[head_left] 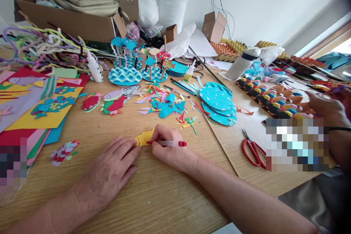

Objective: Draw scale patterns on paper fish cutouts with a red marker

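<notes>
A yellow paper fish (pixel 143 138) with scale lines drawn on it lies on the wooden table before me. My left hand (pixel 111 166) rests flat with its fingers stretched out, the fingertips at the fish's left end. In my right hand (pixel 172 153) is a pen with a red cap end (pixel 182 143), pinched between thumb and fingers. Its red tip meets the fish, and the hand hides part of the fish's right side. Beyond the hands lie colourful paper scraps (pixel 167 106) and a red paper fish (pixel 116 105).
Paper sheets (pixel 24 117) and paper dots (pixel 64 152) lie left. A thin stick (pixel 221 142), blue discs (pixel 218 97) and red-handled scissors (pixel 252 150) lie right. Glue bottles (pixel 94 67) and fish models (pixel 126 75) stand behind. Another person's hand (pixel 326 106) is at the far right.
</notes>
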`<state>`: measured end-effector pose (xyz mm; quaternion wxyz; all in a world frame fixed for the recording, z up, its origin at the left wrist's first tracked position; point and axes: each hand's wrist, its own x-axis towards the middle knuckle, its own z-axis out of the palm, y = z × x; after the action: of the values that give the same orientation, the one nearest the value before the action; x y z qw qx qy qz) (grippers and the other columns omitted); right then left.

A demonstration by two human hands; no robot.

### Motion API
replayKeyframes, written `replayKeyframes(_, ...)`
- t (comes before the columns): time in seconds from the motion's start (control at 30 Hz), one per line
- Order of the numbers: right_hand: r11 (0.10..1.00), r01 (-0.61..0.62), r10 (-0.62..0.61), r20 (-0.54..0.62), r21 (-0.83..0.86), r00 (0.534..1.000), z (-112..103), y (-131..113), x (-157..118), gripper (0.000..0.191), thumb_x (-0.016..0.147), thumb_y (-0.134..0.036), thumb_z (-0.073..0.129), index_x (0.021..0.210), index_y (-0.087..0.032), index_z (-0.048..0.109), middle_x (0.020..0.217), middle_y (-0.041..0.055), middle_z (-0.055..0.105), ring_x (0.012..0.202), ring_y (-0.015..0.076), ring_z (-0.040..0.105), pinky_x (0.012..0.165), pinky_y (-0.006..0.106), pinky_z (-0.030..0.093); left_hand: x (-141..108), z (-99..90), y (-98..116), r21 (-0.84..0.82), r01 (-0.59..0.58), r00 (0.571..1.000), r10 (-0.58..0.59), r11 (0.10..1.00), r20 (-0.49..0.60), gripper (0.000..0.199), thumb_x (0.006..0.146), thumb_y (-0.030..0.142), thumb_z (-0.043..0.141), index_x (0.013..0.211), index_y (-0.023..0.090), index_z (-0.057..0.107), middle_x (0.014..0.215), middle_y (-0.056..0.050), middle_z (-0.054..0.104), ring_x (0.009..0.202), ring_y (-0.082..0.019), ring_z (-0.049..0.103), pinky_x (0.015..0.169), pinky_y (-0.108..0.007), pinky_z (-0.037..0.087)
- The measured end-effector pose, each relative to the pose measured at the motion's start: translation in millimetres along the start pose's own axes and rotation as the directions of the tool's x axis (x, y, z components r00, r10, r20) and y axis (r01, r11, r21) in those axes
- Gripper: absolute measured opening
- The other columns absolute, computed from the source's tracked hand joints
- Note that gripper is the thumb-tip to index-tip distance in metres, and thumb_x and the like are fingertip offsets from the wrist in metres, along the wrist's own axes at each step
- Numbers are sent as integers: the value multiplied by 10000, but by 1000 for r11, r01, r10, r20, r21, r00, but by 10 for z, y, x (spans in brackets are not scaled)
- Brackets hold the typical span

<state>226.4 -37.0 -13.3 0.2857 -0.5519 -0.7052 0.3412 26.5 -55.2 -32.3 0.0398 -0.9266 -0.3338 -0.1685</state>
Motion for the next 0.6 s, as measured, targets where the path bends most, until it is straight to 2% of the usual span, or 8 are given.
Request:
replayKeyframes(0.23, 999, -19, 18, 25, 32, 1000, -9, -18, -7, 96, 634, -121, 501, 630, -206, 456, 550, -55, 494, 512, 100, 448, 489, 207, 314, 0, 7, -4, -9, 18, 1000, -18, 1000, 10, 311, 864, 238, 423, 1120, 192, 593, 1114, -85, 621, 1037, -235, 576, 934, -416, 461)
replayKeyframes(0.43, 969, -90, 103, -44, 229, 994, -55, 8, 63, 83, 611, -122, 481, 595, -200, 458, 570, -49, 476, 554, 107, 441, 499, 209, 311, 8, -6, 3, -6, 3, 1000, -3, 1000, -4, 298, 868, 225, 409, 1093, 174, 598, 1090, -89, 632, 1003, -236, 589, 914, -412, 471)
replayKeyframes(0.6, 960, -78, 95, -52, 268, 994, -54, 52, 91, 67, 599, -132, 483, 590, -198, 469, 569, -53, 472, 557, 107, 421, 500, 215, 295, 0, 12, -7, 27, -12, 1000, 12, 1000, -7, 300, 873, 243, 399, 1084, 183, 603, 1085, -81, 632, 1009, -230, 586, 921, -399, 466)
